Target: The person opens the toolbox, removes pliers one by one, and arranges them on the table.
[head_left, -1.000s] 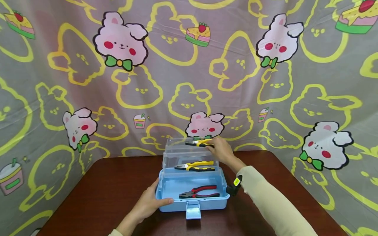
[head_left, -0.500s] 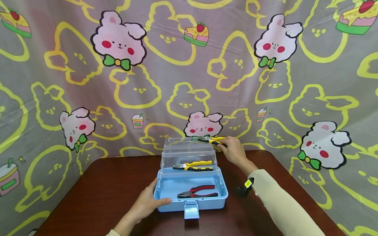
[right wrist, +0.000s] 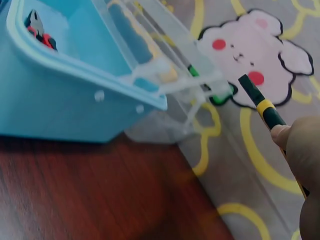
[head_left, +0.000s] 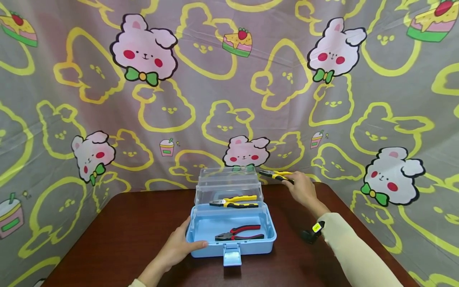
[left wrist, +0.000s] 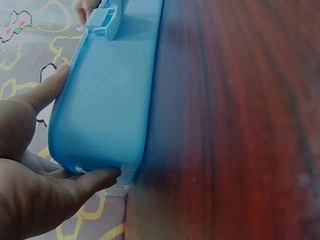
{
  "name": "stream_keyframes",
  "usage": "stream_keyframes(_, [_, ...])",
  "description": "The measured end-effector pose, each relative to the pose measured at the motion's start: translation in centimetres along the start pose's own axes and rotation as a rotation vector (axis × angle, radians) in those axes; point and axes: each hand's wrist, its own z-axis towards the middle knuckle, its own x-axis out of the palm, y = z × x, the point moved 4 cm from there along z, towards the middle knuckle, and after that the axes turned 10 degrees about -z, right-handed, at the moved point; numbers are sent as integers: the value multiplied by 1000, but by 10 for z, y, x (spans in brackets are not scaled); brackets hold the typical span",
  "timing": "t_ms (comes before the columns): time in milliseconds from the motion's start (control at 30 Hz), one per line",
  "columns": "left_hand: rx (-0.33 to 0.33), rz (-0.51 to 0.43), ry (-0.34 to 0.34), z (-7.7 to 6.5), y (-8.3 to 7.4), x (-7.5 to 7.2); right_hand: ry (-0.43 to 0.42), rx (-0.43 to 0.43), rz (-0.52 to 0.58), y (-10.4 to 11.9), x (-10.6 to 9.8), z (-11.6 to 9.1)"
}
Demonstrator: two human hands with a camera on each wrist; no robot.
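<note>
A light blue toolbox (head_left: pixel 251 248) stands opened on the table, its clear trays raised at the back. My left hand (head_left: pixel 177 245) grips its front left corner. In the left wrist view the thumb meets the rim and the fingers bend around the end of the box (left wrist: pixel 105 95). To the right of the trays, raised above the table, my right hand (head_left: pixel 303 189) holds yellow-and-black pliers (head_left: pixel 274 175) by the handles, nose pointing left. Similar yellow-and-black pliers (head_left: pixel 226 202) lie in the lower clear tray. Red-and-black pliers (head_left: pixel 224 236) rest in the box's bottom.
The toolbox's blue latch (head_left: pixel 232 256) hangs down at the front. Dark red-brown table (head_left: pixel 140 215) extends to both sides. A patterned curtain (head_left: pixel 215 91) rises close behind the table and along its sides.
My right hand has carried the yellow-and-black pliers rightward from over the upper clear tray to beside it, and slightly lower. The left hand has kept its grip on the toolbox.
</note>
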Motion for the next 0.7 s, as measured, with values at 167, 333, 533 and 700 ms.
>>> stream_keyframes(167, [-4, -5, -1, 0, 0, -1, 37, 44, -5, -17, 4, -7])
stream_keyframes(333, [-3, -12, 6, 1, 0, 0, 30, 74, -11, -32, 7, -12])
stream_keyframes(533, [0, -14, 3, 0, 1, -1, 28, 93, -25, -48, 12, -18])
stream_keyframes(700, [4, -8, 5, -1, 0, 0, 49, 134, -27, -60, 16, -25])
